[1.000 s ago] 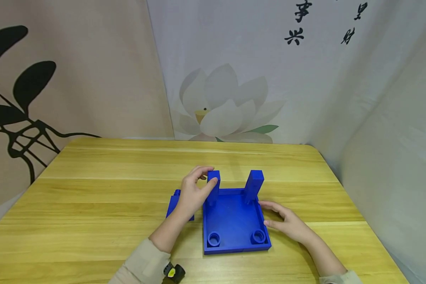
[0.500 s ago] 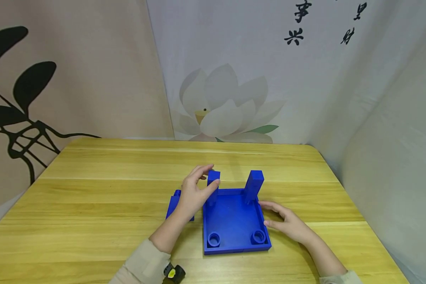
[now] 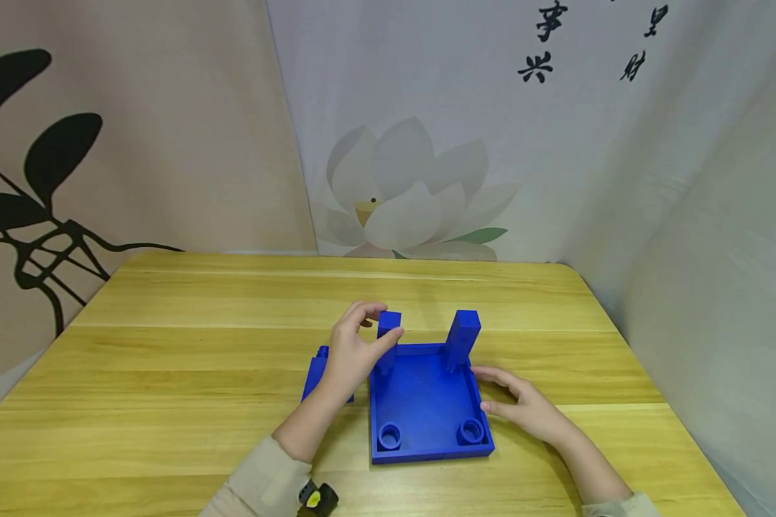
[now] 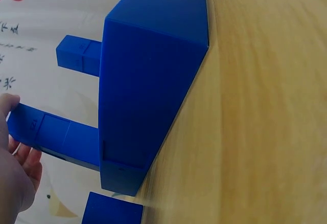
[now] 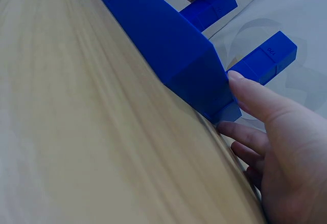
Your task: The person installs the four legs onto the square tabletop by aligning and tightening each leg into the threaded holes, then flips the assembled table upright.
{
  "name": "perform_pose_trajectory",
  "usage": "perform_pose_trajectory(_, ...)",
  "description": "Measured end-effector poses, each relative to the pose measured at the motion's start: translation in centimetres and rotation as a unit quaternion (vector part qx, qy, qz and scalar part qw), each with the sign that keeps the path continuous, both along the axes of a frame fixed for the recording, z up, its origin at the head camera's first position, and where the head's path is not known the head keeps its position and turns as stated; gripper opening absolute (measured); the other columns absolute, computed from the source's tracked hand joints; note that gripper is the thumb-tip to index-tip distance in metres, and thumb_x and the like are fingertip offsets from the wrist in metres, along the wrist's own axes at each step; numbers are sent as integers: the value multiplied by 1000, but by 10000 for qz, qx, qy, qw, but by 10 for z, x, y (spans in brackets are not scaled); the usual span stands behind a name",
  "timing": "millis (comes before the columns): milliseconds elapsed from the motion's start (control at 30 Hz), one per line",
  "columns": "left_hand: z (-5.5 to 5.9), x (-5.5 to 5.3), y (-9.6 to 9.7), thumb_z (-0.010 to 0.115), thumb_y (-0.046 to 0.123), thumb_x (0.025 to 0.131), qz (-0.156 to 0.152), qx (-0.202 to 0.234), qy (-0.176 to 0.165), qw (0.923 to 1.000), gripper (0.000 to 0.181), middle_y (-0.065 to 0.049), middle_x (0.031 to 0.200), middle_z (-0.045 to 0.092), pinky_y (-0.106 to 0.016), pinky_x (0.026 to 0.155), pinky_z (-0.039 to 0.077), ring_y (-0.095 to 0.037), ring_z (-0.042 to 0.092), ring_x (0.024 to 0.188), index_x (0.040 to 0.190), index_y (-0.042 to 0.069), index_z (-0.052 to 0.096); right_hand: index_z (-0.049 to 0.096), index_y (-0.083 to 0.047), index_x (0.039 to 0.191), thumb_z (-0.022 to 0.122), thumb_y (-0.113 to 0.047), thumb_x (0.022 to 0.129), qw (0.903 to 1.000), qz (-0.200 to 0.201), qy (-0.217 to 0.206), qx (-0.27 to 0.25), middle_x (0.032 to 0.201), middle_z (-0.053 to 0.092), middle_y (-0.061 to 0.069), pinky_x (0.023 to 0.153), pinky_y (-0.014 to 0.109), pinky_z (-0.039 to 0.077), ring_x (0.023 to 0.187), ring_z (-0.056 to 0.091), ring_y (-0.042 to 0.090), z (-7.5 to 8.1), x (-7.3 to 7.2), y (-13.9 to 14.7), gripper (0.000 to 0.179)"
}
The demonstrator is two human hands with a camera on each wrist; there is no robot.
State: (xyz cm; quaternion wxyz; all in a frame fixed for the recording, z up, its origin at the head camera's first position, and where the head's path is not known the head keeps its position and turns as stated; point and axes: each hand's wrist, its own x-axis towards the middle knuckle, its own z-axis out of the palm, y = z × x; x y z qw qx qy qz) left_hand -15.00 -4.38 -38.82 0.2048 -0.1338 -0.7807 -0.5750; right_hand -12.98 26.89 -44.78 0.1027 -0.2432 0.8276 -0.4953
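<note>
A blue square plastic tabletop (image 3: 433,402) lies on the table with its raised rim facing up. Two blue legs stand upright at its far corners. My left hand (image 3: 354,348) holds the left leg (image 3: 389,321) near its top, thumb on the near side and fingers behind. The right leg (image 3: 463,336) stands free of both hands. Against the tabletop's right side rest the thumb and fingertips of my right hand (image 3: 527,408). Round threaded sockets (image 3: 389,436) show in the two near corners.
Left of the tabletop, more blue parts (image 3: 316,372), with a stubby end visible, lie partly hidden behind my left forearm. The wooden table (image 3: 168,373) extends to a fabric backdrop (image 3: 420,143). A dark band with a device (image 3: 318,497) is on my left wrist.
My left thumb has shifted slightly right along the left leg's top, and the fingers behind it have drawn slightly left. The tabletop and right hand stay in place.
</note>
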Motion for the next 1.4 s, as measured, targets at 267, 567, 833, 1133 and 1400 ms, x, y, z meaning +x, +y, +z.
perform_pose_trajectory(267, -1, -1, -1, 79, 13, 80, -100, 4, 195, 9998, 33, -1, 106, 63, -38, 81, 46, -16, 53, 94, 111, 6, 67, 50, -18, 138, 66, -24, 91, 10000, -44, 2, 23, 139, 50, 0, 104, 29, 32, 128, 43, 22, 1, 1, -1, 50)
perform_pose_trajectory(567, -2, -2, -4, 73, 5, 83, -355, 84, 124, 9993, 35, -4, 111, 63, -38, 84, 46, -16, 53, 100, 117, 6, 67, 50, -19, 138, 67, -26, 91, 9999, -85, -37, 104, 139, 50, -1, 105, 33, 32, 129, 43, 22, 1, 0, 0, 51)
perform_pose_trajectory(833, -1, -3, -4, 64, -1, 86, -587, 276, 33, 9979, 35, -8, 116, 64, -45, 81, 47, -19, 54, 95, 120, 6, 66, 50, -19, 138, 67, -27, 91, 9999, -82, -27, 120, 139, 50, -1, 106, 34, 32, 129, 42, 23, 0, 0, 1, 51)
perform_pose_trajectory(1133, 2, 1, -3, 64, 2, 87, -565, 100, 27, 9983, 37, -6, 119, 62, -42, 84, 46, -18, 54, 100, 124, 6, 63, 50, -19, 138, 67, -27, 91, 9999, -93, -20, 110, 139, 50, -1, 104, 27, 31, 130, 42, 22, -1, 0, 1, 51)
perform_pose_trajectory(1400, 0, -2, -2, 79, 17, 81, -361, 248, -12, 9990, 43, -3, 114, 61, -39, 87, 45, -15, 54, 104, 119, 6, 62, 50, -18, 138, 67, -25, 91, 10000, -36, 21, 50, 139, 50, 0, 104, 26, 32, 129, 42, 20, -2, -1, 1, 50)
